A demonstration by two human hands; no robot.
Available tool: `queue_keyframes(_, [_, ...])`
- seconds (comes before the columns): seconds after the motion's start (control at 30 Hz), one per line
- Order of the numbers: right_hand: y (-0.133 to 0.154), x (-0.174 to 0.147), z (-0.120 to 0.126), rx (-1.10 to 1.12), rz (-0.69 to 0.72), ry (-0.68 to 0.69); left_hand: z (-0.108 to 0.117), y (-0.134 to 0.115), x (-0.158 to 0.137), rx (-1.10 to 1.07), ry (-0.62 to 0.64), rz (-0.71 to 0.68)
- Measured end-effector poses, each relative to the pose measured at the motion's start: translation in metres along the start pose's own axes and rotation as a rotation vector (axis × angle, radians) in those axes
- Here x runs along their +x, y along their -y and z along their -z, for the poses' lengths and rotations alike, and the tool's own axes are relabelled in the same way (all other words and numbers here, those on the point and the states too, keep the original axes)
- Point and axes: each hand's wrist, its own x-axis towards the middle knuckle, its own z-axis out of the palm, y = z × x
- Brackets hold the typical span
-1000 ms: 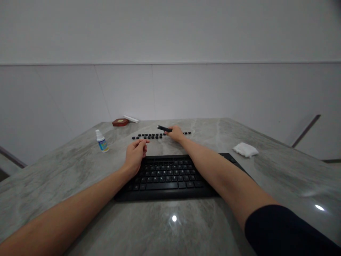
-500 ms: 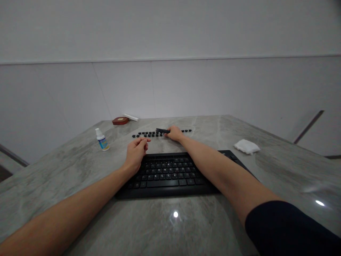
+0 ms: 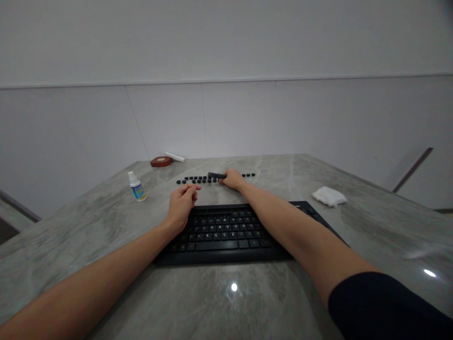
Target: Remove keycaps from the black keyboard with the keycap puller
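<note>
Fingers of the right hand (image 3: 232,178) close around a slim black tool (image 3: 216,175), gripping its near end while its other end points left over the loose black keycaps (image 3: 199,181); whether the tool touches any of them cannot be told from this view. These keycaps lie in two rough rows on the grey, marbled tabletop (image 3: 159,302), beyond the far edge of a black keyboard (image 3: 216,245); the right hand covers part of the rows, and a few caps show to its right. The left hand (image 3: 181,202) is at the keyboard's far left corner, its fingers curled inward, thumb near the index finger; I cannot tell whether they are fully closed or pinch something small. The right forearm, bare below a dark sleeve (image 3: 378,307), crosses above the keyboard's right half; a white bottle (image 3: 137,187) with a blue label stands to the left, a folded white cloth (image 3: 329,196) lies to the right, and a reddish-brown case (image 3: 161,162) sits near the far edge beside a white strip (image 3: 175,157).
</note>
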Motion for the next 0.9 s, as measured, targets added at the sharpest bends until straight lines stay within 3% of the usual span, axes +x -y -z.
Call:
queue_keyframes(0.2, [-0.0005,0.0008,-0.0011,0.035,-0.008,-0.027,0.0002,0.0017,0.0014,-0.001,-0.005,-0.005])
queue_keyframes(0.47, [-0.0042,0.0010,0.0057,0.112,-0.109,-0.207,0.0014,0.0022,0.0021,-0.023,-0.005,0.017])
queue_keyframes(0.9, [-0.0007,0.0027,0.0008,0.328,-0.059,-0.230,0.0028,0.0006,0.0047,-0.102,-0.075,0.039])
